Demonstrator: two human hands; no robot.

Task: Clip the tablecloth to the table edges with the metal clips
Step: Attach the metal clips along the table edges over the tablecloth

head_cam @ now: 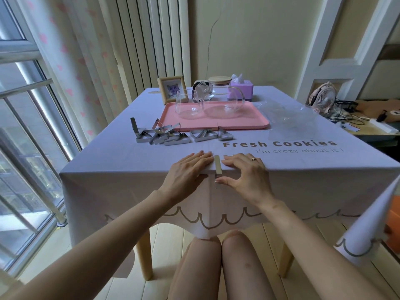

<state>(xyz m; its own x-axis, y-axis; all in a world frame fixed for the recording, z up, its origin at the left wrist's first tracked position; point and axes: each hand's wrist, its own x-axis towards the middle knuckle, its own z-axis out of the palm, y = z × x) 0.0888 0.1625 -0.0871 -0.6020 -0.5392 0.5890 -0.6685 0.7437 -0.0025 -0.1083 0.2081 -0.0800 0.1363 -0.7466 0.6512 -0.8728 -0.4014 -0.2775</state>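
Tray holds two glass cups; hands flank clip.

Table under lilac tablecloth: pink tray, loose metal clips, tissue box.

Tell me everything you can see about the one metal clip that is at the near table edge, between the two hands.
The metal clip is a narrow, flat strip of silvery, brushed-looking metal. It sits over the near edge of the table: its upper arm lies flat on the lilac tablecloth, then bends down over the rim. Its underside is hidden. The left hand presses flat on the cloth just beside it; the right hand lies on its other side, thumb just under its lower end. Whether either touches it is unclear.
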